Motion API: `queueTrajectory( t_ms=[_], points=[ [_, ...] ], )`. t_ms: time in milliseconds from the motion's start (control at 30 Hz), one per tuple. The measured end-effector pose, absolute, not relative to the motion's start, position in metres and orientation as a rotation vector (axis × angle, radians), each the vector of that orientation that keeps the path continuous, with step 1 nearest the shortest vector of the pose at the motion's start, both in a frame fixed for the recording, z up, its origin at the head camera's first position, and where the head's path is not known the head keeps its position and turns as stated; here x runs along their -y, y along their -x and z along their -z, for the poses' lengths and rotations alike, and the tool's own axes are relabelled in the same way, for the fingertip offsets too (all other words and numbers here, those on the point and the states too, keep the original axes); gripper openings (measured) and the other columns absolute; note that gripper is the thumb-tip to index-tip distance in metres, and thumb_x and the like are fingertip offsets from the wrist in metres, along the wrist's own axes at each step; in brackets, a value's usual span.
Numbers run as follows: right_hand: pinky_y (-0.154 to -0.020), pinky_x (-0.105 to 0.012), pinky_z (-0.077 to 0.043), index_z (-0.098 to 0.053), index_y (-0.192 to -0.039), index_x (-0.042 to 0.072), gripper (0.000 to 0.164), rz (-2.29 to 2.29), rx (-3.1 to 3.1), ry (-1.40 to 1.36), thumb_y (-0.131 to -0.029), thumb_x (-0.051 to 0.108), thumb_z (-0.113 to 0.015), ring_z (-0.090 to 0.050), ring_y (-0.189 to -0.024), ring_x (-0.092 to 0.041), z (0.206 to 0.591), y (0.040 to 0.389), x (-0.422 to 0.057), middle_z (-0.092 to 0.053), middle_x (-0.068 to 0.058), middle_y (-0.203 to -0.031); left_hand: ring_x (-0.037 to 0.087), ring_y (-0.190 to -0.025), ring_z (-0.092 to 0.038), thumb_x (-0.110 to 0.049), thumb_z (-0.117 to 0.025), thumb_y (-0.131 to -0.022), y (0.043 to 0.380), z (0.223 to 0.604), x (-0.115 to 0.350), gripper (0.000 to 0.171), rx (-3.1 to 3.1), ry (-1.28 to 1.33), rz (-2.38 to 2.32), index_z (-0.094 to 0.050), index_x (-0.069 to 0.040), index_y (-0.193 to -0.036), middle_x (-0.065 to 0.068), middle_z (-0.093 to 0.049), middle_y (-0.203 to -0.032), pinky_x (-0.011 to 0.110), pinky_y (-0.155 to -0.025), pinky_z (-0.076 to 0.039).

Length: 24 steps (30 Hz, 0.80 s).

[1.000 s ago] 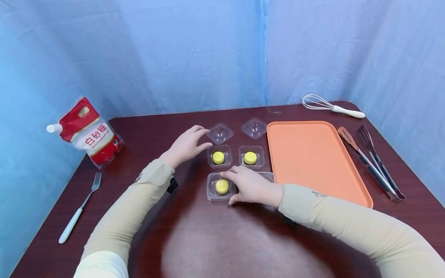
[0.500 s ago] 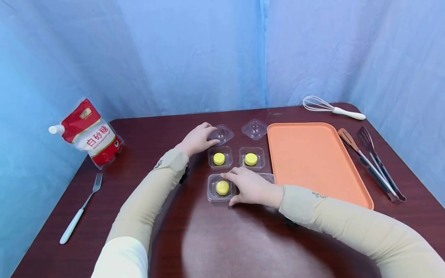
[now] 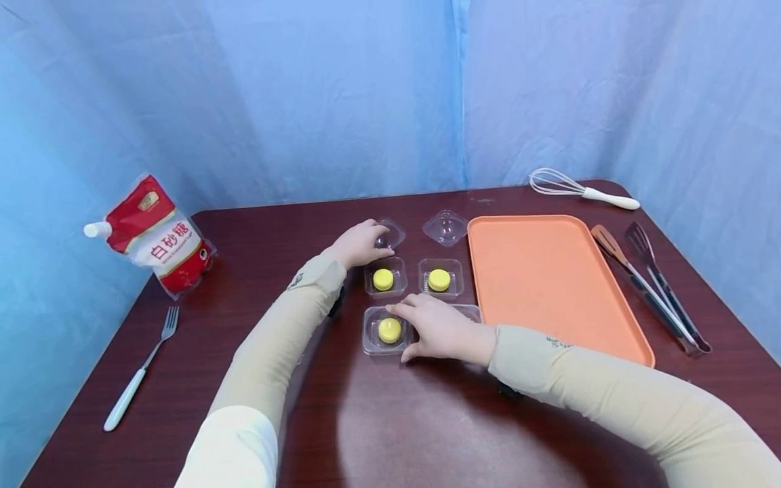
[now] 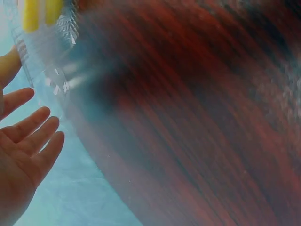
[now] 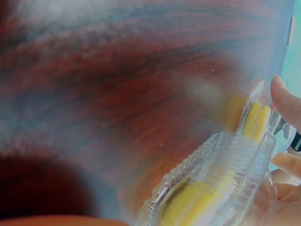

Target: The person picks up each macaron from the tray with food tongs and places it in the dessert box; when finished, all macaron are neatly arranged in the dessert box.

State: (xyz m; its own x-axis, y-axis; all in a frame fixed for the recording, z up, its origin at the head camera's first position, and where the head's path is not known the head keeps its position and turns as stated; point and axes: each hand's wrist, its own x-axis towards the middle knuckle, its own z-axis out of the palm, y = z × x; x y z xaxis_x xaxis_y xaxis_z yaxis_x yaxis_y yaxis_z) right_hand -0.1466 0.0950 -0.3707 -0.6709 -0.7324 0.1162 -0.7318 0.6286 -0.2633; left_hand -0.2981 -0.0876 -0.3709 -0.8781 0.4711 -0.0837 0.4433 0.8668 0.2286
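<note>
My left hand [image 3: 365, 244] reaches over a clear domed lid [image 3: 395, 234] at the back, its thumb and fingers spread apart and its fingertips overlapping the lid. In front of that lid, a yellow macaron [image 3: 383, 278] sits in a clear plastic base, with another macaron [image 3: 439, 280] in a base to its right. My right hand [image 3: 444, 329] rests over a clear lidded box [image 3: 468, 312], mostly hidden under the palm. Its thumb and fingers extend toward the lidded box on the left, which contains a yellow macaron [image 3: 389, 330]. In the right wrist view, macarons [image 5: 188, 202] show through clear walls.
A second domed lid [image 3: 446, 228] lies at the back. An orange tray [image 3: 549, 285] is on the right, with two pairs of tongs [image 3: 653, 288] beyond it and a whisk [image 3: 586, 190] behind. A red sugar pouch [image 3: 165, 237] and a fork [image 3: 143, 366] lie left.
My left hand has moved right, from beside the back-left lid to over it, and the lid now sits slightly further left. My right hand has stayed in place.
</note>
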Motion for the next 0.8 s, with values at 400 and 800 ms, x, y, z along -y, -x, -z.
queueTrajectory(
  t_ms=[400,800],
  points=[
    [-0.091,-0.037,-0.047,-0.057,-0.127,0.003,0.076,0.475,-2.82,1.273,-0.064,0.037,-0.085,-0.059,-0.101,-0.026,0.369,0.146,-0.095,-0.061,-0.011,-0.111,0.026,-0.118,-0.056,-0.03,-0.06,-0.093,0.3,0.374,0.093,0.053,-2.848,-0.673,-0.345,-0.047,-0.004,-0.137,0.015,-0.058,-0.129,0.04,-0.102,-0.043],
    [-0.089,-0.037,-0.047,-0.057,-0.126,0.002,0.076,0.455,-2.826,1.279,-0.064,0.037,-0.085,-0.058,-0.099,-0.027,0.368,0.146,-0.095,-0.061,-0.012,-0.11,0.026,-0.114,-0.058,-0.019,-0.061,-0.092,0.296,0.373,0.102,0.047,-2.857,-0.721,-0.45,-0.05,-0.004,-0.135,0.015,-0.061,-0.125,0.039,-0.099,-0.045]
  ],
)
